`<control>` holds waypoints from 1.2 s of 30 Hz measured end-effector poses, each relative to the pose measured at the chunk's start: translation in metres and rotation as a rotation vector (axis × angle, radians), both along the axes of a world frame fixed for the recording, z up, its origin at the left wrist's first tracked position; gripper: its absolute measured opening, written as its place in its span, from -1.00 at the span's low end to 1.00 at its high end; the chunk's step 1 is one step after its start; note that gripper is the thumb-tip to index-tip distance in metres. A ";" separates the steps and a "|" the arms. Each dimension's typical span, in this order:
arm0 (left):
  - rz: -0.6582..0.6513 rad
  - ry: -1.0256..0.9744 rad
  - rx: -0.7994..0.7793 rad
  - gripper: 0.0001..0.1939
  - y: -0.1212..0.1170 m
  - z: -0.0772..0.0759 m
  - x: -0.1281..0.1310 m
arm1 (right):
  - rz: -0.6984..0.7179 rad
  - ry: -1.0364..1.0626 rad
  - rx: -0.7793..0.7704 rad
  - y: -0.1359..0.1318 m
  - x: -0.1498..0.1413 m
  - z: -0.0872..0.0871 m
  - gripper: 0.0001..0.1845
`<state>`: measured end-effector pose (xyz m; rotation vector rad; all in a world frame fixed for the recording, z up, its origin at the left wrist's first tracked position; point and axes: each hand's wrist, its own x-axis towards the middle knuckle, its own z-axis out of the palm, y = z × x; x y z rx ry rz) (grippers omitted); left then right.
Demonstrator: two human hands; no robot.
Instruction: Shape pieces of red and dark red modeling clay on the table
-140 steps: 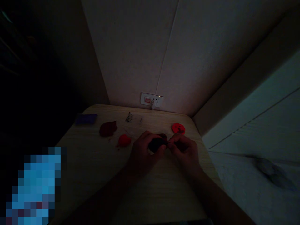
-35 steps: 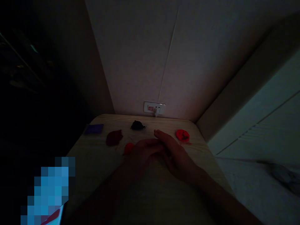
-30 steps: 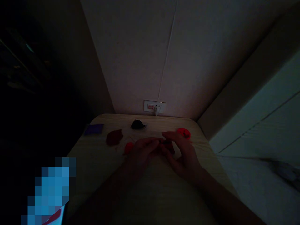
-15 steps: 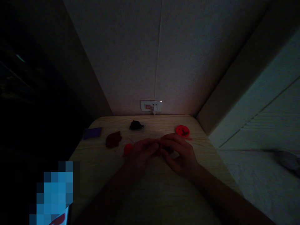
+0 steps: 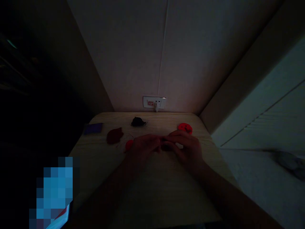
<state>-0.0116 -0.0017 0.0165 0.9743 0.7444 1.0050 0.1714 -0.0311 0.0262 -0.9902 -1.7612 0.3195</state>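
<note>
The room is very dim. My left hand (image 5: 143, 147) and my right hand (image 5: 188, 149) meet over the middle of a small light wooden table (image 5: 152, 190), fingers curled and pinched together on a small dark piece (image 5: 166, 147) that I cannot make out. A small bright red lump (image 5: 129, 145) lies just left of my left hand. A flat bright red disc (image 5: 185, 128) lies just beyond my right hand. A dark red flat piece (image 5: 114, 135) and a black lump (image 5: 138, 121) lie farther back.
A purple flat piece (image 5: 93, 128) lies at the table's far left edge. A wall socket with a plug (image 5: 153, 103) sits behind the table. A pale bed surface (image 5: 262, 178) lies to the right. A pixelated blue patch (image 5: 54, 187) is at the lower left.
A black lump that my hands held earlier now lies at the back of the table. My right hand, stretched flat a second ago, has curled in to meet my left hand.
</note>
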 end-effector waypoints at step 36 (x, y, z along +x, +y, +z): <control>0.035 -0.006 -0.021 -0.78 -0.002 -0.004 0.002 | 0.173 0.283 -0.356 -0.007 -0.007 0.001 -0.89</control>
